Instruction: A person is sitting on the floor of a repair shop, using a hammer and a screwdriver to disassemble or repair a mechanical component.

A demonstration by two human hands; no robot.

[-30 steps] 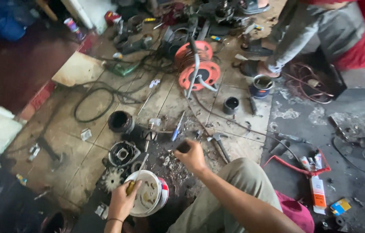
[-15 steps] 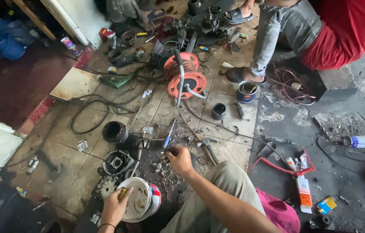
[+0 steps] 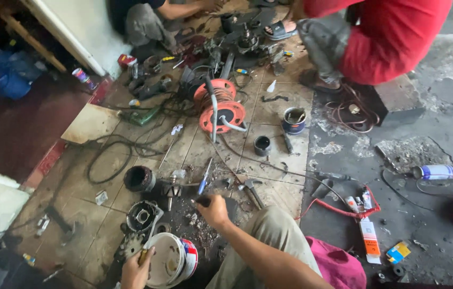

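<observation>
White plastic, round and grimy inside, forms the tub [image 3: 170, 260] that the left hand [image 3: 136, 271] steadies at its rim on the floor, fingers curled around a slim yellow-brown tool there. Just above, the right hand [image 3: 213, 210] is clenched on a dark-handled tool [image 3: 203, 201] over a patch of metal scraps and grit. Beside it lie a blue-handled screwdriver [image 3: 204, 183], a dark ribbed motor housing [image 3: 139, 178] and an orange cable reel [image 3: 220, 105]. Worn beige tiles [image 3: 274, 176], stained and oily, give way on the right to cracked grey concrete [image 3: 429, 214]. Two other people crouch at the top, one in red [image 3: 392, 37].
</observation>
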